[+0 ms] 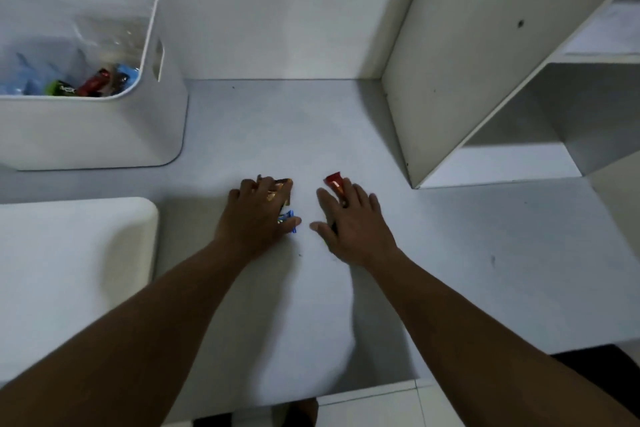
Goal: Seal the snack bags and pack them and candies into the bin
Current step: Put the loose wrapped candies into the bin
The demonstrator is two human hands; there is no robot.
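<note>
A white plastic bin (104,128) stands at the back left of the table; inside it lie blue snack bags and red, green and blue candies (93,83). In the middle of the table my left hand (258,215) lies over a brown-orange candy (282,189) and a blue candy (289,218), fingers curled on them. My right hand (349,222) covers most of a red candy (334,182), whose far end sticks out past my fingers. Whether either hand has lifted its candies off the table is not visible.
A white lid or tray (69,270) lies at the near left. A white shelf unit (485,62) with open compartments stands at the right. The table's front edge (346,392) runs below my forearms, with the white wall behind the table.
</note>
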